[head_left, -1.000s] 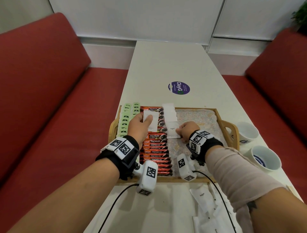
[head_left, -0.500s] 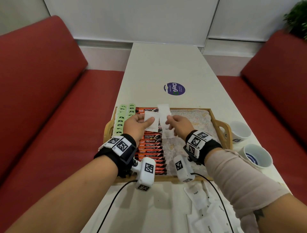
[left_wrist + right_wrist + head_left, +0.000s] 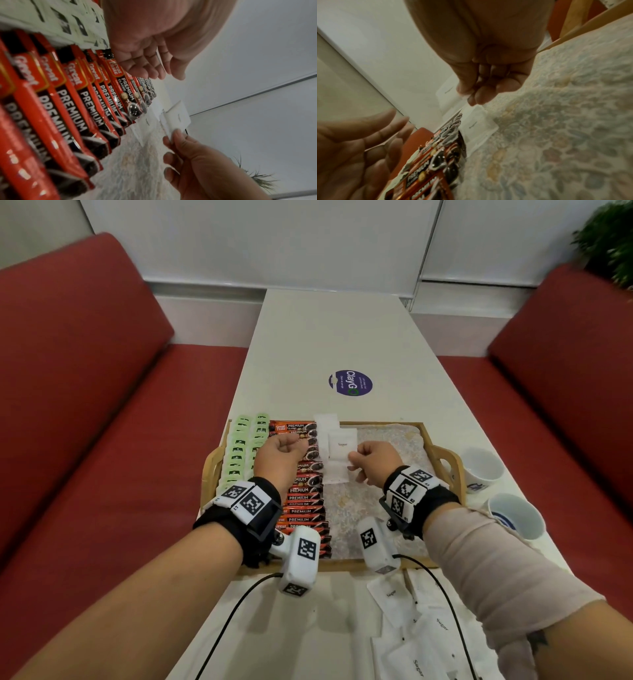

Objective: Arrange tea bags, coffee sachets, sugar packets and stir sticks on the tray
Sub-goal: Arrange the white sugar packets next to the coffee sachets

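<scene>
Sugar packet (image 3: 342, 444) pinched in right hand (image 3: 373, 462) fingers (image 3: 481, 94).

white table (image 3: 329, 337) | wooden tray (image 3: 442, 455) | 2 cups (image 3: 483, 465) | loose sugar packets (image 3: 428, 631) | round sticker (image 3: 350, 383)

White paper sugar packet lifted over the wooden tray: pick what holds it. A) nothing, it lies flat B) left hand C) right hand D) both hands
C: the right hand pinches the white paper sugar packet by its edge over the wooden tray, while the left hand hangs apart, holding nothing.
</scene>
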The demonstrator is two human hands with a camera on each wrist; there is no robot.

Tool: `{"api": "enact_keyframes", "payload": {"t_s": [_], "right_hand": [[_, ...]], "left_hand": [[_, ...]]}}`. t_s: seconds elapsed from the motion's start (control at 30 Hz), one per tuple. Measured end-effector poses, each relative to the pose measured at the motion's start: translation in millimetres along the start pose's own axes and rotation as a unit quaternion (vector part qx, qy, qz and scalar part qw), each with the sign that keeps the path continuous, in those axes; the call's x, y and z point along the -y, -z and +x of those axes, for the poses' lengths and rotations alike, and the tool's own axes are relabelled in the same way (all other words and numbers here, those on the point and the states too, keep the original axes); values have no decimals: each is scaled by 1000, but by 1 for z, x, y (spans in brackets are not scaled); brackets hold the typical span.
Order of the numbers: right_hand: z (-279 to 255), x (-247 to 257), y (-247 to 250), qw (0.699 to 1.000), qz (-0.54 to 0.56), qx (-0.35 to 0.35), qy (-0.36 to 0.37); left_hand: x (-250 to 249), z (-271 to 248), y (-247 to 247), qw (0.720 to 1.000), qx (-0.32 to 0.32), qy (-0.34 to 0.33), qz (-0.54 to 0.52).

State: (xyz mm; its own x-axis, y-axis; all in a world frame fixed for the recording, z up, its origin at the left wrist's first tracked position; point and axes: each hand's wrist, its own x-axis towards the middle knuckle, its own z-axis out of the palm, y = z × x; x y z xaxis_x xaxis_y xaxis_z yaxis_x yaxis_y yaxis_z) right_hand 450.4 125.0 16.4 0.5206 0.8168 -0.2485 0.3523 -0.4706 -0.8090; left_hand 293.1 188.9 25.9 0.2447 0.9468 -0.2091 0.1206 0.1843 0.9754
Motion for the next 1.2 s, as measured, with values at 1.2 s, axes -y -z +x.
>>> {"api": "enact_keyframes", "payload": {"t_s": [1.2], "right_hand": [[-17, 10, 4, 978, -163, 66, -109]], "left_hand": [[-6, -22, -7, 999, 24, -11, 37]]}}
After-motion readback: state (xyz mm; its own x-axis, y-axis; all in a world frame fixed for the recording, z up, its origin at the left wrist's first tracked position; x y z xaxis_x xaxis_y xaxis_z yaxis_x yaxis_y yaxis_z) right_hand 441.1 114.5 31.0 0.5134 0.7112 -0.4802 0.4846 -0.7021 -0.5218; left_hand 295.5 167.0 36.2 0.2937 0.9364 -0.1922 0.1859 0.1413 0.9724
